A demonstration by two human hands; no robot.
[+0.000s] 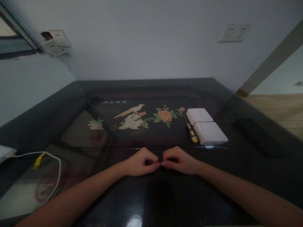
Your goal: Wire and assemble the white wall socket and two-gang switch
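My left hand [142,161] and my right hand [179,160] rest close together over the near part of the glossy black table [132,195]. Both are closed, with thumbs and forefingers pinched, and the fingertips almost meet. Something tiny may be between them, but it is too small and dark to name. Beyond my right hand lies a screwdriver [192,133] with a black and yellow handle, its shaft pointing away. It sits beside two white wall-socket boxes; the farther box [199,115] has socket holes, and the nearer box [210,132] shows a plain top.
A flat dark object [260,137] lies at the table's right. On the left, a white cable [59,170] with a yellow tag [38,161] runs from a white device [6,152]. Wall sockets [236,32] are set in the wall behind. Birds and flowers decorate the tabletop.
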